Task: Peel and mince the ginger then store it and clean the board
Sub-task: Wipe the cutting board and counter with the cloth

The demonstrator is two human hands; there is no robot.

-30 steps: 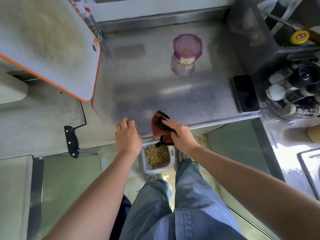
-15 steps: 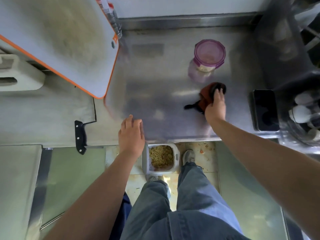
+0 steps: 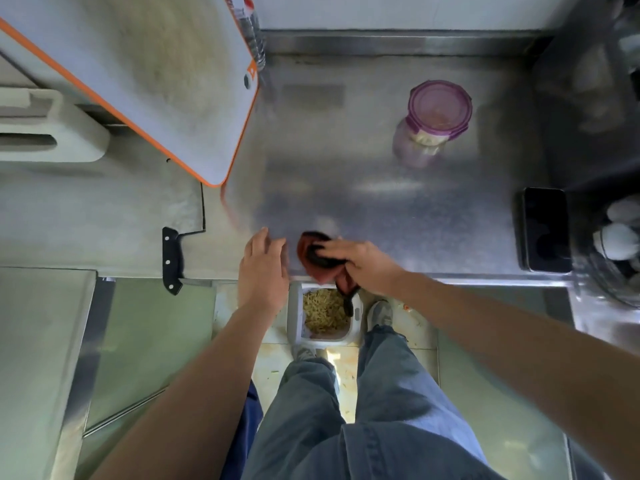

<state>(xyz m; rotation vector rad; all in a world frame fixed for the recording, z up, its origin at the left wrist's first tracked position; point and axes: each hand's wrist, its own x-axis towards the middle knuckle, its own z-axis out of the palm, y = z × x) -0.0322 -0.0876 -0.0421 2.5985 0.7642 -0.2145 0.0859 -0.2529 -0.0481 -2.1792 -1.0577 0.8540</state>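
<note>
At the steel counter's [image 3: 381,202] front edge the right hand [image 3: 367,268] clutches a bunched dark red cloth [image 3: 311,254] straight above the white floor bin [image 3: 294,317], the left hand [image 3: 263,271] slack-fingered and empty just beside, the orange-rimmed grey cutting board [image 3: 156,81] well away back-left.

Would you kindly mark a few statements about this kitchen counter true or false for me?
1. The right hand holds the cloth at the counter's front edge. True.
2. The purple-lidded container stands open. False: its lid is on.
3. The left hand grips the cleaver. False: it holds nothing; the cleaver lies apart, to its left.
4. A bin stands on the floor below the cloth. True.
</note>
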